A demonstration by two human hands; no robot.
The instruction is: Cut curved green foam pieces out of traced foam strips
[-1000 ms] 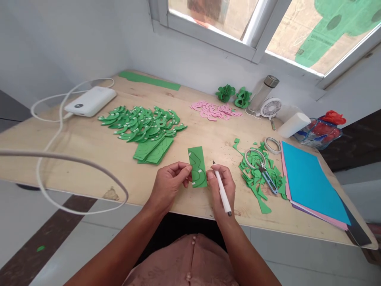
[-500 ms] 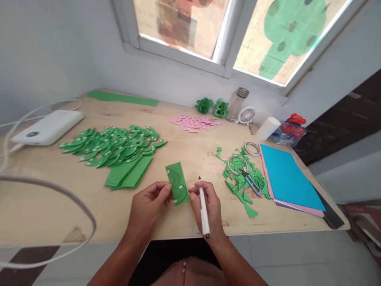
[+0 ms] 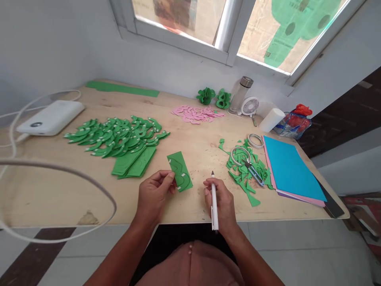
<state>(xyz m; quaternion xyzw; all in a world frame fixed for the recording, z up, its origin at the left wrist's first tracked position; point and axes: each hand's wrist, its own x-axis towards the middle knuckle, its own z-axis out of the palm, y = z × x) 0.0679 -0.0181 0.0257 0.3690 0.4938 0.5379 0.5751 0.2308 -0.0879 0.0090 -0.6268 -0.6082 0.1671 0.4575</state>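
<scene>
Between thumb and fingers, my left hand pinches the left edge of a green paper rectangle. Dark curved lines and small white tape bits show on that paper. My right hand grips a white pen, its dark tip pointing away from me, apart from the paper. Left of the paper lie stacked green paper strips, and behind them a heap of green curved cut-outs with white tape bits. Green scraps lie to the right, with small blue-handled snips on top.
A tape roll and coloured paper sheets lie at right. Pink cut-outs, green paper flowers, a bottle and a fan stand toward the wall. A white power bank with a looping cable occupies the left.
My right hand with the pen has drawn away to the right from the paper, which only my left hand now holds. The paper has tilted. The camera view has shifted.
</scene>
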